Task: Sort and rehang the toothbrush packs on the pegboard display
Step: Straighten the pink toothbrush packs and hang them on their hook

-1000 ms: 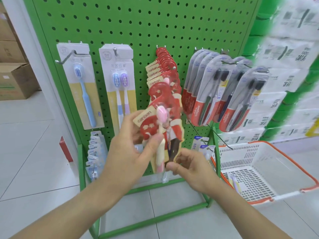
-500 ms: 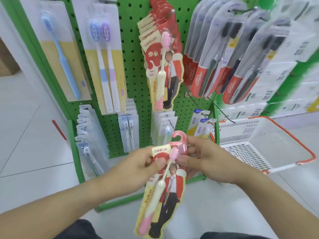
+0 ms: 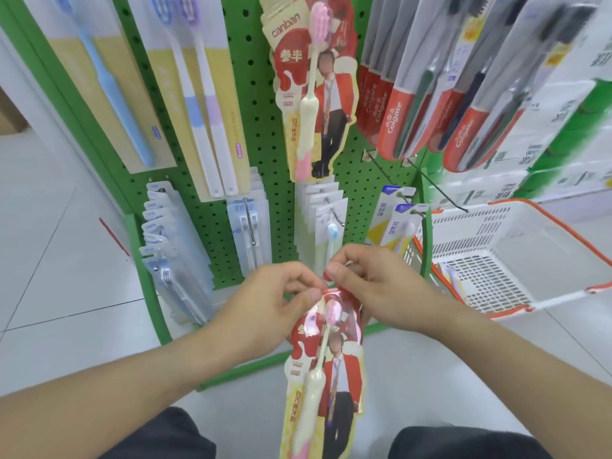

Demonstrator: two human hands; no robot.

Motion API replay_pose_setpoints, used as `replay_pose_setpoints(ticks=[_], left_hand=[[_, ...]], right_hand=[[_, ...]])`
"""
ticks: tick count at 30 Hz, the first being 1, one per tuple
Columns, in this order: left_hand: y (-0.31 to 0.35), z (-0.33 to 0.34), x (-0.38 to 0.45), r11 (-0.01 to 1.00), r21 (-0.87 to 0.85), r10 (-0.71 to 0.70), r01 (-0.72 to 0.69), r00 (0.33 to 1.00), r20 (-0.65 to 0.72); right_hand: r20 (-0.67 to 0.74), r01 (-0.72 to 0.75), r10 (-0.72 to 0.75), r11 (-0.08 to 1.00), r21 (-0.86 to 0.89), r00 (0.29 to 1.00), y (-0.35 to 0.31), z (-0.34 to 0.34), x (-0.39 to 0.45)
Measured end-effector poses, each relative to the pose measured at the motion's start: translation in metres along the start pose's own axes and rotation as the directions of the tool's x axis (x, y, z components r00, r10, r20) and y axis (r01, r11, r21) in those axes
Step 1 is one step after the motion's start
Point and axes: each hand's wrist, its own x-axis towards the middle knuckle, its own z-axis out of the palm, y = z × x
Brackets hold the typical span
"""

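Your left hand [image 3: 265, 303] and right hand [image 3: 374, 286] both pinch the top edge of a red toothbrush pack [image 3: 326, 369], which hangs low in front of the pegboard [image 3: 265, 134], below its bottom edge. The pack looks light, its card bendable and its plastic front glossy, probably slippery; hold it at the top, near the hang hole. Matching packs [image 3: 314, 84] hang upper centre. Open pegs [image 3: 390, 175] jut out at the right edge beside the basket [image 3: 496, 276]; the clearest room lies straight up.
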Motion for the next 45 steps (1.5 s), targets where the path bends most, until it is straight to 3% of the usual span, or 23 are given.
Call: replay_pose_setpoints(ticks=[4, 8, 16, 24, 36, 42, 45], left_hand=[[-0.003, 0.002, -0.001, 0.999, 0.027, -0.021, 0.02, 0.998, 0.064], [-0.003, 0.002, -0.001, 0.998, 0.047, -0.033, 0.031, 0.998, 0.043], [-0.005, 0.001, 0.001, 0.996, 0.008, -0.083, 0.083, 0.997, 0.006], [-0.003, 0.003, 0.0, 0.995, -0.028, -0.096, 0.096, 0.995, -0.023], [-0.004, -0.002, -0.001, 0.998, 0.019, -0.067, 0.067, 0.998, -0.012], [-0.006, -0.002, -0.001, 0.999, 0.034, -0.039, 0.04, 0.998, -0.04], [-0.005, -0.002, 0.0, 0.999, 0.013, -0.036, 0.036, 0.998, -0.048]], right_hand=[[-0.113, 0.084, -0.112, 0.97, -0.226, 0.987, 0.001, -0.001, 0.006], [-0.087, 0.067, -0.077, 0.992, -0.109, 0.993, 0.003, -0.007, 0.005], [0.028, 0.091, -0.09, 0.994, -0.061, 0.996, 0.002, -0.011, -0.003], [-0.01, 0.106, -0.107, 0.988, -0.115, 0.994, 0.003, 0.001, 0.0], [0.043, 0.119, -0.119, 0.993, 0.004, 0.992, 0.004, 0.005, 0.001], [-0.047, 0.115, -0.111, 0.986, 0.117, 0.993, 0.005, 0.01, 0.003], [-0.029, 0.102, -0.099, 0.987, 0.125, 0.995, 0.006, 0.012, 0.005]])
